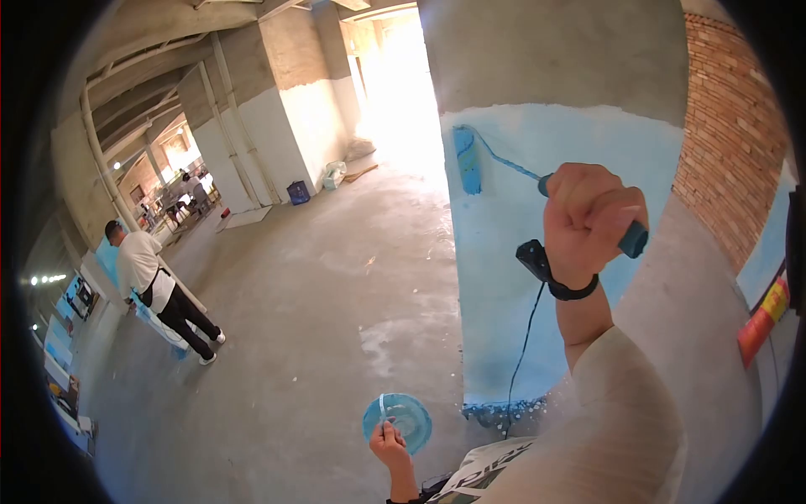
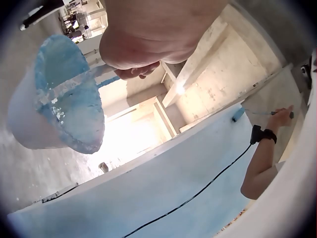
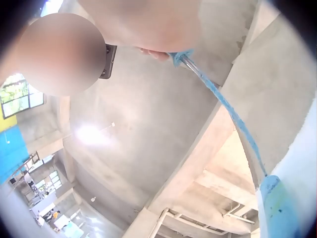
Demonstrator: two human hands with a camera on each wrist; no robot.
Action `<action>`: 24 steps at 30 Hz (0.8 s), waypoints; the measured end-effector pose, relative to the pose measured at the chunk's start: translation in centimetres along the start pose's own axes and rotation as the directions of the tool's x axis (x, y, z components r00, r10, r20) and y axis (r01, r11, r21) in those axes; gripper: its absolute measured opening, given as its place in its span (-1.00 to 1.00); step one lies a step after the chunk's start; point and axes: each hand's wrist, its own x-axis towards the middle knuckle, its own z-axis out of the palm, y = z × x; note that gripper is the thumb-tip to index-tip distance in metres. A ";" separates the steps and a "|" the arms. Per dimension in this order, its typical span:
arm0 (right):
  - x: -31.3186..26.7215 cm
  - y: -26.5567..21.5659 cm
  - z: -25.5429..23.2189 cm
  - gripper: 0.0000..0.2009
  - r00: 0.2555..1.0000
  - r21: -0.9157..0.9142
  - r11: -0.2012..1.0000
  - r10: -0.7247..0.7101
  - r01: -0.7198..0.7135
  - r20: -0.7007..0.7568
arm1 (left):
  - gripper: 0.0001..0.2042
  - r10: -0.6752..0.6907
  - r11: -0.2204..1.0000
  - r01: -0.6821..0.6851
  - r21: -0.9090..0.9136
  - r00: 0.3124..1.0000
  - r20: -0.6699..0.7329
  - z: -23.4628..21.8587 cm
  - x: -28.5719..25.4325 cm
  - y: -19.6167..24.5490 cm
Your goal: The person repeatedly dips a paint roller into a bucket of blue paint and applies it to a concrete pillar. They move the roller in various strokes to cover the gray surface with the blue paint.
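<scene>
My right hand [image 1: 588, 220] grips the handle of a paint roller, whose blue sleeve [image 1: 468, 160] lies against the left edge of the light blue wall section [image 1: 537, 336], near the top of the painted area. In the right wrist view the blue-coated roller rod [image 3: 225, 106] runs from the hand to the roller [image 3: 278, 208] at the wall. My left hand [image 1: 391, 445] holds a bucket [image 1: 411, 424] by its handle, low down. In the left wrist view blue paint coats the tilted bucket's [image 2: 37, 119] inside and rim.
A person in a white shirt [image 1: 138, 260] stands at the left beside a blue-painted surface. A brick wall [image 1: 730, 126] is at the right, with a red and yellow object [image 1: 764, 323] below. A blue container [image 1: 298, 192] and bags [image 1: 334, 175] sit by the far pillar. A black cable [image 1: 525, 344] hangs from my right wrist.
</scene>
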 end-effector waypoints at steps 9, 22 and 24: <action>0.5 -5.7 -6.6 -0.60 0.953 -0.539 0.802 -0.122 0.258 0.276 | -0.80 0.020 1.000 -0.021 0.018 0.998 0.051 0.9 0.3 0.4; 1.2 -13.4 -20.1 -0.57 0.982 -0.760 0.639 -0.191 0.118 -0.007 | -0.79 0.049 0.994 -0.057 0.098 0.996 0.077 7.4 0.0 1.9; 1.4 -13.9 -20.3 -0.56 0.988 -0.719 0.683 -0.153 0.126 0.028 | -0.80 0.073 0.989 -0.084 0.123 0.993 0.095 8.0 0.0 2.1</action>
